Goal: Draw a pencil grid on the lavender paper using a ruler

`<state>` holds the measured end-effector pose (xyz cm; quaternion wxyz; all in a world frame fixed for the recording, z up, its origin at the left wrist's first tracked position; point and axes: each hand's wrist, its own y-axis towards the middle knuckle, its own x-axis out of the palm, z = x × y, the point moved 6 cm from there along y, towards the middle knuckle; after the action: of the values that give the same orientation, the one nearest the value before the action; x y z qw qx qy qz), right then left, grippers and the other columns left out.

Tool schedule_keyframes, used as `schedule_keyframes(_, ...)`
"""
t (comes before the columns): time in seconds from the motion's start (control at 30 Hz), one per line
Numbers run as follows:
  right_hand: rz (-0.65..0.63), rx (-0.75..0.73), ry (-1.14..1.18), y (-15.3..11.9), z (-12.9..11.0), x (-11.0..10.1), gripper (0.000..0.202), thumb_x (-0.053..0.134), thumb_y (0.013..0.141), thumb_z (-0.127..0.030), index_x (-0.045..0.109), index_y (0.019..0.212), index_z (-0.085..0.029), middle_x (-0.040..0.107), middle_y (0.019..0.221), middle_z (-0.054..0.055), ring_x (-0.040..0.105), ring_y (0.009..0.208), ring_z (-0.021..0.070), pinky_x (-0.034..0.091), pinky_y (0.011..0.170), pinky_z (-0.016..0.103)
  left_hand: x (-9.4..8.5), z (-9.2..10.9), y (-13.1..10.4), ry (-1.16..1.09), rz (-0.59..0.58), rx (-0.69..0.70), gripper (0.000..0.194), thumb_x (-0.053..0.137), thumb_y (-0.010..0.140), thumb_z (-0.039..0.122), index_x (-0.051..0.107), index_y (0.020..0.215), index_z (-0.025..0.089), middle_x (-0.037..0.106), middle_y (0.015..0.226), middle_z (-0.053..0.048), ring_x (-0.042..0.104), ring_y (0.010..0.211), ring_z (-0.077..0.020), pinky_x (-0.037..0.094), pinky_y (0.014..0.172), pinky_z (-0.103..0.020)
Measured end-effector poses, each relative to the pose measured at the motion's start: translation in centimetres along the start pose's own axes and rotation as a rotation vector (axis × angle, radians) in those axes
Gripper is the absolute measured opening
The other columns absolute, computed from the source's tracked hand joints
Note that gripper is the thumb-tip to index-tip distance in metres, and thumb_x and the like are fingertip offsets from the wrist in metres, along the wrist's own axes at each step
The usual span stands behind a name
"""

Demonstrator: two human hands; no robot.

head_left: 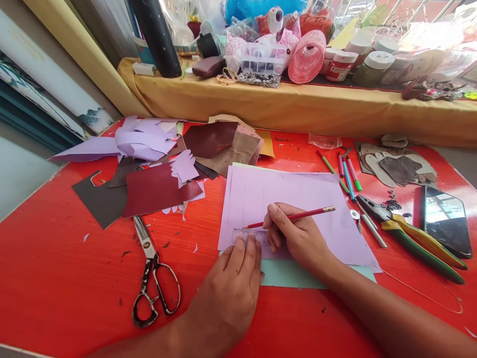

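Note:
A short clear ruler lies across a sheet of lilac paper. My left hand holds the ruler down, its fingertips close together on the lower edge. In my right hand is a red pencil, pinched between thumb and fingers. The pencil's tip meets the paper at the ruler's upper edge, left of my right hand. Faint straight lines run up the left part of the sheet. Pale green paper sticks out from under the lilac sheet. My fingers cover part of the ruler.
Black-handled scissors lie on the red table at left. Behind them are leather pieces and lilac paper scraps. Felt-tip pens, pliers and a phone lie at right. A cloth-covered ledge bears jars and trinkets.

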<state>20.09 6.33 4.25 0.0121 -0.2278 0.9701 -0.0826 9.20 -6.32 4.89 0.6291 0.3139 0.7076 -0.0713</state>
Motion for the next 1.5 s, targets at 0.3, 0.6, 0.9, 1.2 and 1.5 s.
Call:
schedule_keyframes(0.3, -0.064, -0.031, -0.065, -0.1, -0.1, 0.6, 0.048, 0.064, 0.107, -0.064, 0.071, 0.087, -0.021, 0.063, 0.058, -0.002, 0.057, 0.055, 0.0153, 0.051, 0.059, 0.029, 0.1, 0.0, -0.3, 0.004, -0.021, 0.01, 0.046, 0.053, 0.106, 0.019, 0.066, 0.146, 0.0, 0.071, 0.147, -0.025, 0.07, 0.133, -0.0373, 0.054, 0.104, -0.047)
schedule_keyframes(0.6, -0.129, -0.048, -0.065, -0.4, 0.0, 1.3, 0.041, 0.063, 0.109, -0.053, 0.067, 0.084, -0.021, 0.065, 0.064, 0.0, 0.058, 0.059, 0.0154, 0.049, 0.059, 0.029, -0.1, -0.1, -0.1, -0.002, -0.02, 0.015, 0.048, 0.052, 0.097, 0.016, 0.071, 0.138, 0.001, 0.073, 0.144, -0.023, 0.071, 0.131, -0.0369, 0.057, 0.102, -0.045)
schedule_keyframes(0.9, -0.133, -0.071, -0.119, -0.3, 0.0, 1.5, 0.035, 0.062, 0.109, -0.043, 0.069, 0.083, -0.021, 0.066, 0.068, 0.001, 0.061, 0.062, 0.0166, 0.052, 0.064, 0.03, -0.1, -0.1, 0.0, 0.019, -0.019, 0.018, 0.049, 0.051, 0.093, 0.014, 0.073, 0.135, 0.003, 0.076, 0.139, -0.022, 0.073, 0.128, -0.0355, 0.058, 0.099, -0.044)
schedule_keyframes(1.2, -0.136, -0.073, -0.142, -0.3, -0.1, 1.4, 0.034, 0.061, 0.109, -0.04, 0.068, 0.082, -0.021, 0.067, 0.068, 0.001, 0.062, 0.064, 0.0173, 0.054, 0.066, 0.031, -0.1, -0.1, 0.0, 0.006, -0.011, 0.027, 0.05, 0.052, 0.092, 0.014, 0.071, 0.136, 0.0, 0.075, 0.14, -0.024, 0.072, 0.129, -0.0369, 0.057, 0.1, -0.045)
schedule_keyframes(1.5, -0.135, -0.079, -0.155, -0.4, -0.2, 1.5, 0.033, 0.062, 0.109, -0.038, 0.068, 0.081, -0.021, 0.067, 0.067, 0.001, 0.062, 0.064, 0.0169, 0.053, 0.066, 0.03, -0.2, -0.1, 0.1, 0.013, 0.006, 0.016, 0.05, 0.05, 0.092, 0.013, 0.071, 0.135, -0.001, 0.075, 0.139, -0.024, 0.072, 0.129, -0.0368, 0.057, 0.1, -0.046)
